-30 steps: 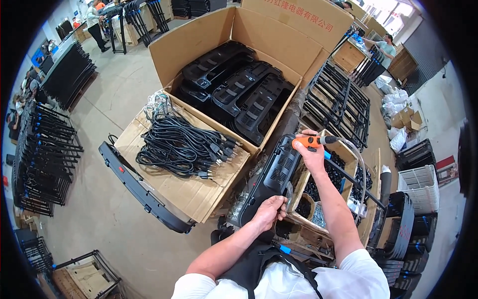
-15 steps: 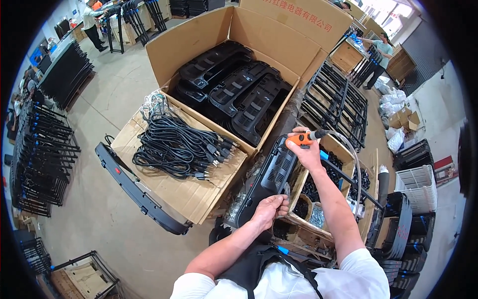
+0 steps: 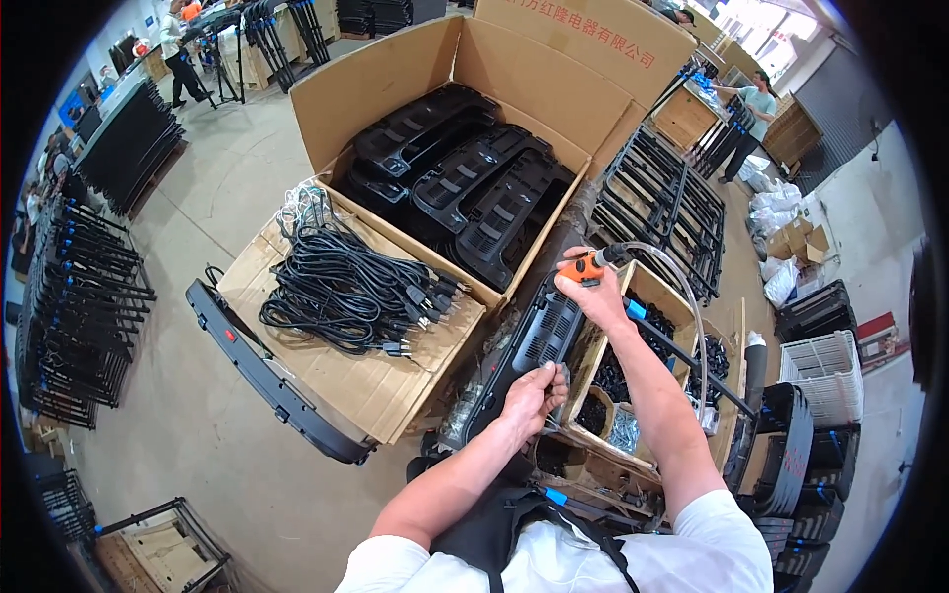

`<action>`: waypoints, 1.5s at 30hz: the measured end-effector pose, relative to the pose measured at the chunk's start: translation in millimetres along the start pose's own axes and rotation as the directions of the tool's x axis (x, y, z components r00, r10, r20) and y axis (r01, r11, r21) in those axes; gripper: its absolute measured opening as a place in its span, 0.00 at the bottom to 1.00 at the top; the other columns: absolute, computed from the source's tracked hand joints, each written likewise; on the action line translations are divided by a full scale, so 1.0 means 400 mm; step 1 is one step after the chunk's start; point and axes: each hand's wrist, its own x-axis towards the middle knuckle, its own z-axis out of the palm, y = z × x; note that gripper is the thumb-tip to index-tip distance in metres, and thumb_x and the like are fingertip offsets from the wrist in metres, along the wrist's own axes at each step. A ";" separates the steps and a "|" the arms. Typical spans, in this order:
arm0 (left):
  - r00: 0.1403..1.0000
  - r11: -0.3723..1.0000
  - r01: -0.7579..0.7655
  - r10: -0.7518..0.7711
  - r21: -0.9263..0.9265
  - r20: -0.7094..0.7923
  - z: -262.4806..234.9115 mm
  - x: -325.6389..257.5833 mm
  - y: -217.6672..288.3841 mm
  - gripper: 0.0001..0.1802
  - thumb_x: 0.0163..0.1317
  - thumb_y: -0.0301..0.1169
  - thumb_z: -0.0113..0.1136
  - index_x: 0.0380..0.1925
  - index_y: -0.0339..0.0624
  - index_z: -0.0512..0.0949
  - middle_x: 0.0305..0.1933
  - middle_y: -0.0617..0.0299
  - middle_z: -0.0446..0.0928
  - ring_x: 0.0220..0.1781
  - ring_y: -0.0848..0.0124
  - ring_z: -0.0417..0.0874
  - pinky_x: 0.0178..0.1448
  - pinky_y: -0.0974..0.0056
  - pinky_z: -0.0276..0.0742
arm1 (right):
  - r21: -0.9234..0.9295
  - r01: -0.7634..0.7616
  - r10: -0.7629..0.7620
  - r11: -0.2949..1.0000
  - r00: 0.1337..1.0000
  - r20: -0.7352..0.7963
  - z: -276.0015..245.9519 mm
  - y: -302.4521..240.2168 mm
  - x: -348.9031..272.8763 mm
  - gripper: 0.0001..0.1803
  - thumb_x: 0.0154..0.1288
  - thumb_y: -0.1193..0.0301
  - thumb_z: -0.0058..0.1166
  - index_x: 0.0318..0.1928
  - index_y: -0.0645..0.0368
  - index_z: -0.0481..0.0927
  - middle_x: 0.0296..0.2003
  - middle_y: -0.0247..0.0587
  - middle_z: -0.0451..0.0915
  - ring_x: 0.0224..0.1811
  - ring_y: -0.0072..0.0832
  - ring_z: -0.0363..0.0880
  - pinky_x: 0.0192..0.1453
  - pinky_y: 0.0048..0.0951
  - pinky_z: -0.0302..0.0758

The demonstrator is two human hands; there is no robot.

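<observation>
My right hand (image 3: 599, 296) is wrapped round an orange air screwdriver (image 3: 583, 268), whose clear hose runs off to the right. The tool is over the far end of a long black plastic housing (image 3: 545, 331) with vent slots, lying slantwise before me. Its tip is hidden behind my hand and the tool body. By the near part of the housing, my left hand (image 3: 532, 400) is closed, thumb against fingers. Whatever it may pinch is too small to make out. Right of the housing stands a wooden parts box (image 3: 645, 457) with black pieces and silver screws (image 3: 625, 430) in its compartments.
A large open carton (image 3: 386, 61) with black plastic covers (image 3: 484, 168) stands ahead. Bundled black power cords (image 3: 341, 282) lie on cardboard (image 3: 381, 400) to the left, beside another long black housing (image 3: 277, 390). Black metal frames (image 3: 662, 203) stand beyond the parts box. Another person (image 3: 756, 114) works far right.
My right hand and the orange screwdriver have shifted slightly up and to the left, and the tool has tilted. My left hand has moved slightly toward the far end of the housing.
</observation>
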 end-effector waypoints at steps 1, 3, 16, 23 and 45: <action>1.000 0.999 -0.013 0.012 -0.040 -0.023 0.006 0.010 0.000 0.13 0.81 0.40 0.61 0.48 0.42 0.84 0.36 0.67 0.84 0.32 0.74 0.86 0.36 0.69 0.87 | -0.011 0.006 -0.006 1.000 1.000 -0.013 -0.011 -0.008 -0.010 0.23 0.59 0.68 0.74 0.54 0.59 0.83 0.47 0.37 0.90 0.51 0.25 0.87 0.62 0.33 0.81; 0.998 0.995 -0.030 0.025 -0.091 -0.063 0.009 0.019 0.012 0.14 0.80 0.42 0.62 0.47 0.44 0.84 0.36 0.67 0.84 0.32 0.73 0.85 0.37 0.69 0.87 | 0.037 0.071 -0.068 0.997 0.996 -0.062 -0.016 -0.030 -0.050 0.24 0.61 0.72 0.73 0.57 0.60 0.81 0.50 0.41 0.89 0.53 0.27 0.87 0.64 0.33 0.81; 0.996 0.933 -0.080 0.085 -0.350 -0.002 0.015 0.069 0.068 0.15 0.83 0.44 0.56 0.52 0.44 0.80 0.36 0.68 0.78 0.34 0.75 0.81 0.38 0.71 0.85 | 0.376 -0.013 0.033 0.927 0.998 -0.046 -0.062 -0.089 -0.319 0.28 0.66 0.77 0.72 0.63 0.61 0.74 0.56 0.50 0.87 0.59 0.32 0.86 0.68 0.38 0.82; 0.993 0.943 -0.108 0.116 -0.316 0.006 0.028 0.055 0.065 0.15 0.83 0.44 0.56 0.53 0.46 0.81 0.36 0.69 0.78 0.35 0.74 0.81 0.41 0.69 0.85 | 0.372 -0.009 0.025 0.928 0.999 -0.038 -0.069 -0.091 -0.323 0.27 0.66 0.76 0.72 0.63 0.61 0.74 0.56 0.49 0.87 0.60 0.32 0.85 0.68 0.37 0.82; 0.992 0.983 -0.029 0.007 0.180 0.124 -0.021 -0.072 -0.036 0.17 0.86 0.35 0.49 0.64 0.39 0.78 0.45 0.65 0.82 0.42 0.75 0.84 0.48 0.68 0.85 | 0.277 0.047 -0.012 0.960 0.992 -0.127 0.013 0.015 -0.166 0.26 0.67 0.78 0.70 0.63 0.62 0.75 0.55 0.46 0.87 0.59 0.29 0.84 0.69 0.35 0.79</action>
